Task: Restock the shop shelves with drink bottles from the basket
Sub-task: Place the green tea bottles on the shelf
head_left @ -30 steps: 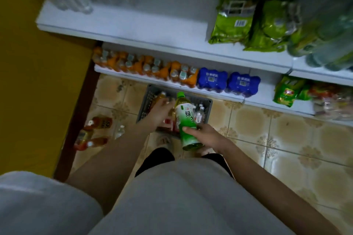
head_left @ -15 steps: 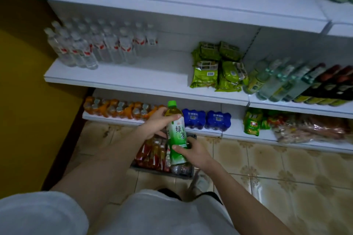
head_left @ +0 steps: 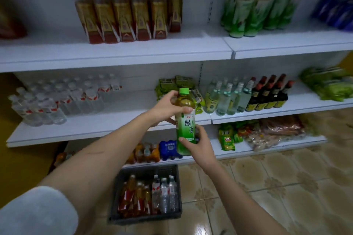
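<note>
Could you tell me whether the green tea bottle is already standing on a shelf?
No, the green tea bottle is held in the air in front of the shelves, with the left hand gripping its top and the right hand its base.

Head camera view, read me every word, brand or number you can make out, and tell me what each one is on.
"绿茶": large characters on the label of the green tea bottle held by the left hand and right hand.
"统一": small brand mark above it, only faintly legible.
Labels on the shelf bottles and packets, and on the bottles in the basket: too blurred or small to read.
</note>
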The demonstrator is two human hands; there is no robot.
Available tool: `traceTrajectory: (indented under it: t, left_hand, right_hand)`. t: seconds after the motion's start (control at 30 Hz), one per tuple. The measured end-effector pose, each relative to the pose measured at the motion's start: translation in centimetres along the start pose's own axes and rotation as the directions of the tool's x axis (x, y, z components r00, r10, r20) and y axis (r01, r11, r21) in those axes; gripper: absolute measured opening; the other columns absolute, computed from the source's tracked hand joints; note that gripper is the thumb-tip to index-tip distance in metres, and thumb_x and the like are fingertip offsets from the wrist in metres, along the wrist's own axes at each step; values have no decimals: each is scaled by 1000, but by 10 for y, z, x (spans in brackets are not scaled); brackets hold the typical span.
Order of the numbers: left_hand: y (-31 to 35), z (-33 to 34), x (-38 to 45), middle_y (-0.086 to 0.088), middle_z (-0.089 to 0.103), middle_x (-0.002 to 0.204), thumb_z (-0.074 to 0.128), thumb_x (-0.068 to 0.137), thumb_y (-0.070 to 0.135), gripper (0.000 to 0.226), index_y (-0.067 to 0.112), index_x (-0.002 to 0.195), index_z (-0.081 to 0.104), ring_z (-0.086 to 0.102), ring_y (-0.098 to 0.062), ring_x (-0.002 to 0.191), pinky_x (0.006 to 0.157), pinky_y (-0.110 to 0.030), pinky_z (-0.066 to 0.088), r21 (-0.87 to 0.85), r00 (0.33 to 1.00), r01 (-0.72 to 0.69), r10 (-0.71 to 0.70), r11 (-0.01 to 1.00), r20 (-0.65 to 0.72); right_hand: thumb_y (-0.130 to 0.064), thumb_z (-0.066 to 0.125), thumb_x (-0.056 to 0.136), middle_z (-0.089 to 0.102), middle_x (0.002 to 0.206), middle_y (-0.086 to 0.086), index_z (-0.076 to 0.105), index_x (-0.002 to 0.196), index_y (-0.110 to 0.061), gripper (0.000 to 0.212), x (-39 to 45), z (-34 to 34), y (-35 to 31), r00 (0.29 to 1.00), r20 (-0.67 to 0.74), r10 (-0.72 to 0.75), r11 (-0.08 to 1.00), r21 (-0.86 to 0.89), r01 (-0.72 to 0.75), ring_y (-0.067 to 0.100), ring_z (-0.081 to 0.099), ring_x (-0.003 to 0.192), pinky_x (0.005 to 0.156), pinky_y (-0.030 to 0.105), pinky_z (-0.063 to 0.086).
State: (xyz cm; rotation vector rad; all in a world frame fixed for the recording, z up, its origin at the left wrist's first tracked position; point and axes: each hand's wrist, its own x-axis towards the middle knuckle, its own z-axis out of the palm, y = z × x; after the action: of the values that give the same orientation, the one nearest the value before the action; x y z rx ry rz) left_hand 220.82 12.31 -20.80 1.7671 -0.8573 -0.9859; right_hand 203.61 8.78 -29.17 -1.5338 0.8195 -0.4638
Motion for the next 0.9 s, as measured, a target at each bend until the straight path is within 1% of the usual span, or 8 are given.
traceTrajectory:
  t: [0.07, 0.17, 0.23, 0.3, 0.37, 0.57, 0.73, 0.9]
  left_hand:
    - [31, 22, 12, 7, 64, 109, 82, 80, 20, 63, 19, 131, 45, 69, -15, 92, 74, -49, 62, 32, 999, -51, 51, 998, 10]
    - [75, 60, 30, 11, 63, 110, 84, 79, 23, 67, 20, 135, 45, 67, -10, 94, 65, -36, 62, 91, 992, -115, 111, 989, 54]
    - [106, 93, 46, 14, 60, 112, 85, 78, 26, 71, 21, 137, 44, 64, -5, 95, 63, -33, 61, 147, 986, -154, 143, 977, 81]
    - [137, 127, 62, 8, 59, 123, 86, 75, 29, 78, 20, 139, 43, 64, -10, 101, 60, -30, 59, 183, 976, -205, 188, 962, 107]
    - [164, 152, 76, -1, 55, 137, 88, 72, 30, 86, 18, 143, 41, 64, -18, 108, 59, -27, 57, 214, 968, -244, 222, 946, 120]
    - [241, 198, 99, -5, 64, 118, 89, 72, 25, 67, 16, 125, 50, 70, -24, 100, 76, -50, 62, 291, 930, -362, 324, 886, 172]
    - [285, 201, 123, -5, 57, 120, 90, 71, 22, 71, 21, 126, 44, 67, -25, 104, 73, -49, 63, 332, 914, -406, 370, 851, 167]
    - [327, 191, 163, 1, 56, 117, 87, 75, 20, 76, 24, 133, 39, 66, -20, 102, 77, -43, 63, 377, 889, -457, 430, 805, 160]
  right_hand:
    - [-20, 77, 86, 63, 108, -9, 46, 130, -24, 54, 5, -33, -11, 999, -38, -31, 999, 18, 31, -5, 64, 88, 65, 13, 53]
    - [-19, 75, 88, 64, 106, -7, 44, 128, -25, 51, 10, -84, -25, 995, -73, -66, 997, 28, 68, 2, 65, 91, 65, 13, 53]
    - [-20, 75, 88, 65, 108, -5, 44, 126, -26, 49, 11, -126, -31, 990, -108, -95, 995, 14, 97, -2, 66, 89, 64, 12, 52]
    - [-21, 75, 88, 62, 107, -10, 43, 123, -29, 47, 13, -169, -40, 981, -147, -127, 992, -11, 127, -11, 62, 84, 63, 11, 51]
    - [-24, 75, 88, 62, 109, -11, 44, 123, -29, 48, 17, -206, -50, 974, -175, -145, 989, -28, 142, -7, 62, 88, 67, 15, 52]
    - [-30, 80, 82, 61, 119, -6, 47, 127, -33, 56, 37, -296, -75, 941, -234, -243, 969, -105, 224, 10, 64, 104, 86, 36, 58]
    - [-27, 81, 81, 60, 112, -14, 49, 122, -33, 53, 66, -322, -104, 921, -242, -306, 951, -122, 284, 0, 62, 98, 71, 16, 53]
    - [-25, 80, 81, 63, 112, -13, 50, 125, -29, 53, 120, -337, -138, 906, -260, -334, 943, -98, 319, -3, 61, 97, 75, 16, 52]
